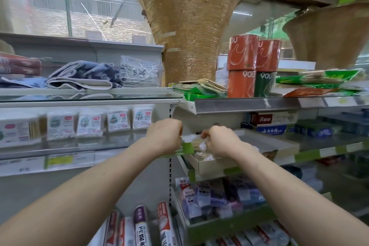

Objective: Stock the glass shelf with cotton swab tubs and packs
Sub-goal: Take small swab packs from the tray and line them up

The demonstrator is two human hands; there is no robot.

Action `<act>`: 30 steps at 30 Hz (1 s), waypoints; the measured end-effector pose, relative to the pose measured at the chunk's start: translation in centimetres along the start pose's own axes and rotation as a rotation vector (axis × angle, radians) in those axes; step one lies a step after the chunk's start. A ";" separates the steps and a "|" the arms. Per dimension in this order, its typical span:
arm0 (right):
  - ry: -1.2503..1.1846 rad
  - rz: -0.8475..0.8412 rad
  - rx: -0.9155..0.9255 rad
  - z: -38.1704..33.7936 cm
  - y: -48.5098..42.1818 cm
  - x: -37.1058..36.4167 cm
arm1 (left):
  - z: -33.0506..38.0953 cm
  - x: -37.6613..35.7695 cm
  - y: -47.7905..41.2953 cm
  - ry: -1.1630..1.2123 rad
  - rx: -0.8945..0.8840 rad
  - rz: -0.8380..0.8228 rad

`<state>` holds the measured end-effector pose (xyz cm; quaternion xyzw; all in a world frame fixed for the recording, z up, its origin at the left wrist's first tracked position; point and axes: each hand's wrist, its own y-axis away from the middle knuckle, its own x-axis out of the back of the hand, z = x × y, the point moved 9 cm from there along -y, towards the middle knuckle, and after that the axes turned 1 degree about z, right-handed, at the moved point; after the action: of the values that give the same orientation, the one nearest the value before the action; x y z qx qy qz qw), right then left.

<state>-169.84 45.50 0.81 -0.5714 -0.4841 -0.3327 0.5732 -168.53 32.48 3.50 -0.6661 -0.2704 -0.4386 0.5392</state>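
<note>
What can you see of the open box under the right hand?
The box is shallow, open-topped and pale, cardboard by its look. It sits at the front of a shelf with a green edge strip. Swab packs lie inside. The right hand hangs just above, gripping one pack; contact with the box is unclear.

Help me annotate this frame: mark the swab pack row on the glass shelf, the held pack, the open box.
swab pack row (89,124): head view, mid-row pack's label.
held pack (196,145): head view, swab sticks showing through its wrap.
open box (213,168): head view, pale front wall.
</note>
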 end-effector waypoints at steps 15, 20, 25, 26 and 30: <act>0.002 -0.208 -0.082 0.4 -3.1 -4.5 | -3.3 -0.6 -0.2 -0.057 0.118 -0.018; 0.099 -0.198 -0.115 1.2 -1.7 -2.5 | -3.3 -0.4 0.2 -0.033 0.122 -0.017; -0.017 -0.179 -0.137 3.0 0.4 -0.7 | -3.3 0.4 0.9 0.000 0.102 0.001; -0.112 -0.151 -0.151 3.4 0.8 -0.2 | -3.2 0.5 1.0 0.009 0.097 0.003; -0.461 -0.159 -0.109 2.2 2.5 0.9 | -3.2 0.9 1.7 0.111 0.104 -0.010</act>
<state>-167.57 48.09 0.55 -0.6223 -0.6270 -0.2633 0.3878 -167.68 28.86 3.55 -0.6105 -0.2658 -0.4631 0.5850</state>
